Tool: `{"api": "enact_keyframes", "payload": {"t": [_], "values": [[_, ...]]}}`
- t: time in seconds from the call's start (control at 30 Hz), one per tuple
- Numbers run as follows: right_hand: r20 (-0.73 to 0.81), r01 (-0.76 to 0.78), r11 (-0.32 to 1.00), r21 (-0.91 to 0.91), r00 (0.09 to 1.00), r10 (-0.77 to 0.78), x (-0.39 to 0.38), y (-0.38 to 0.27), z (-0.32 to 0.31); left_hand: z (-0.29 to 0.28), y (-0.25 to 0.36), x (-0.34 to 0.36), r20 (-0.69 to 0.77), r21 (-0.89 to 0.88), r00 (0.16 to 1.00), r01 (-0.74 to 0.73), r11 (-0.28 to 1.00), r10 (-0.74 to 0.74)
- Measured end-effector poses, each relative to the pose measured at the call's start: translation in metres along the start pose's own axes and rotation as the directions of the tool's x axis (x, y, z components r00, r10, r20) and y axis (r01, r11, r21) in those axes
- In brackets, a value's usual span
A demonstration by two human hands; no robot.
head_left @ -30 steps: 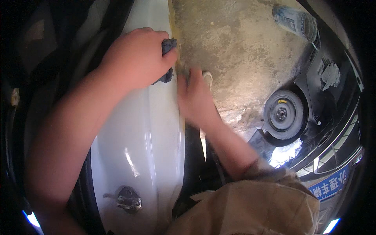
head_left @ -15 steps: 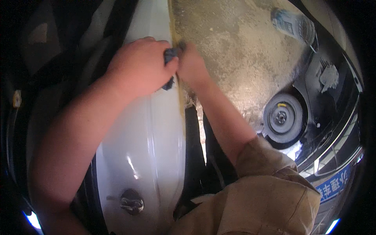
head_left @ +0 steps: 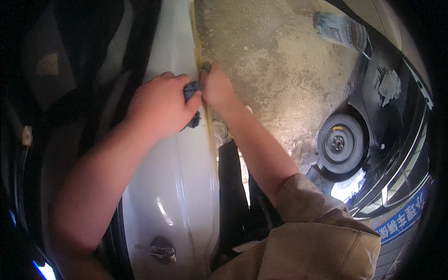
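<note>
A white car door (head_left: 172, 177) runs up the middle of the view, with a yellowish strip (head_left: 198, 46) along its right edge. My left hand (head_left: 161, 105) rests on the door, fingers closed round a crumpled dark blue-grey cloth (head_left: 191, 92). Just right of it, at the edge of the door, my right hand (head_left: 218, 88) is closed in a pinch. Something small and dark greenish-grey (head_left: 206, 68) shows at its fingertips; its kind cannot be made out. A door handle (head_left: 162, 250) sits lower down on the panel.
Stained concrete floor (head_left: 261, 51) spreads to the right. A pale bucket (head_left: 340, 30) lies at the upper right. Below it is a wheel (head_left: 339, 142) beside a black car (head_left: 392, 126) with a whitish patch (head_left: 390, 87). A blue sign (head_left: 401, 221) shows at lower right.
Both hands have come down the door, toward me, and a little left in the picture. The cloth moved along with my left hand. The view has shifted slightly.
</note>
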State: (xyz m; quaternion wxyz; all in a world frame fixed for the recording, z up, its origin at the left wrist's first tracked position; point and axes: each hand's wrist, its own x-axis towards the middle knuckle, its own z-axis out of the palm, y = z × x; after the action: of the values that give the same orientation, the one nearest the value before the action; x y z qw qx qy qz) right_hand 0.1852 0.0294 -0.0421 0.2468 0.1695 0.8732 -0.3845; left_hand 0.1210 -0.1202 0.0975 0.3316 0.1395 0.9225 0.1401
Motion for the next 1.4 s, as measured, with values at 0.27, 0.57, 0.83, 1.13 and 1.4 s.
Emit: {"api": "enact_keyframes", "payload": {"t": [0.27, 0.57, 0.83, 1.13, 1.4], "values": [[0.026, -0.097, 0.974, 0.206, 0.995, 0.094, -0.039, -0.013, -0.013, 0.006, -0.006, 0.002, 0.063, -0.098, 0.998, 0.012, 0.995, -0.006], [0.049, -0.150, 0.920, 0.363, 0.989, 0.142, -0.041, -0.011, -0.013, -0.003, -0.001, 0.005, 0.107, -0.103, 0.994, 0.042, 0.994, -0.031], [-0.050, -0.176, 0.964, 0.200, 0.981, 0.189, 0.119, -0.003, 0.027, -0.001, -0.001, 0.002, 0.080, -0.175, 0.997, 0.034, 0.984, -0.021], [0.052, -0.136, 0.950, 0.282, 0.991, 0.126, 0.034, 0.001, 0.007, 0.000, -0.003, 0.001, 0.077, -0.150, 0.997, 0.013, 0.989, -0.002], [0.045, -0.171, 0.930, 0.325, 0.985, 0.166, 0.070, -0.004, 0.012, -0.002, -0.002, 0.008, 0.083, -0.123, 0.996, -0.013, 0.992, 0.024]]}}
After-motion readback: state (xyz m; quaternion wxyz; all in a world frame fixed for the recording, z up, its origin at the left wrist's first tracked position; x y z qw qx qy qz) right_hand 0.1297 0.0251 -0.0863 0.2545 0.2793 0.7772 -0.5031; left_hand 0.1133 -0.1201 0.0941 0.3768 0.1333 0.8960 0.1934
